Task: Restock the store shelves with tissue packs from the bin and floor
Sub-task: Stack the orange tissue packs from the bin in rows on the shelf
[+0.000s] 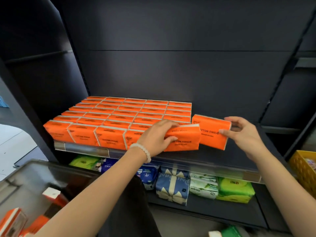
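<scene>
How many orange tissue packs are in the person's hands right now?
2: the left hand grips one orange pack at the shelf's front edge; the right hand holds another orange pack beside it.

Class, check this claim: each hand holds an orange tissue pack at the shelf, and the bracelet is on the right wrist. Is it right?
Not quite: the head view shows the bracelet on the left wrist. The left hand and right hand do each hold an orange pack.
</scene>
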Demonstrator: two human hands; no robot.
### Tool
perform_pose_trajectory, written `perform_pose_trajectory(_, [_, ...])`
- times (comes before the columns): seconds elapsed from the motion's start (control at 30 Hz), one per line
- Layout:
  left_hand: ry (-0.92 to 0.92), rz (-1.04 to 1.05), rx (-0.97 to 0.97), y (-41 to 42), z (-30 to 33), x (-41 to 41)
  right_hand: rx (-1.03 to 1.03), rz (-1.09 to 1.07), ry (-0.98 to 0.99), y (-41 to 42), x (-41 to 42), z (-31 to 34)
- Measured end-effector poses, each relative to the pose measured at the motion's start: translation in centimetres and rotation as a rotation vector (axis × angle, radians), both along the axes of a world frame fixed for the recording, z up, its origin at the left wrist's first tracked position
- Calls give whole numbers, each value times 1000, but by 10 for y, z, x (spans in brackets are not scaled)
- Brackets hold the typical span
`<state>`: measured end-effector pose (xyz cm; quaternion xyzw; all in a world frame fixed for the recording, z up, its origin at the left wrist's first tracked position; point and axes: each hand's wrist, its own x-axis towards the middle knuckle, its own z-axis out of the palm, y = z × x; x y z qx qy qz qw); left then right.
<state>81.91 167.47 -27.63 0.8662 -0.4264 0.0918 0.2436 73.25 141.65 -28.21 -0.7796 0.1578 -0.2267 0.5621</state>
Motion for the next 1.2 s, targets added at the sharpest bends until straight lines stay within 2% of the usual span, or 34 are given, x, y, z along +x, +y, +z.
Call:
perform_pose_trajectory(0.17, [10,31,149,-5,-25,17,58,90,39,1,21,-24])
perform_pose_trajectory(0.3, [-128,80,285,-5,-35,30,41,169,104,8,36,-41])
perform_pose_trajectory(0.43, [-179,102,356,-3,-40,37,48,124,96,7,46,-59])
perform_pose_trajectory(0.57, [-220,136,352,-5,-45,39,129,84,98,4,49,-70])
perform_pose_trajectory(0.7, [-238,141,324,-6,-48,40,207,131,72,13,50,-76])
perform_pose_trajectory(0.9, [-243,50,317,-6,-49,41,357,158,8,37,58,-77])
perform_pose_trajectory(1.07, [-219,62,360,-8,-51,41,264,203,37,47,59,-80])
perform_pose_trajectory(1.2, [-232,94,303,-10,-56,38,53,190,48,46,57,-80])
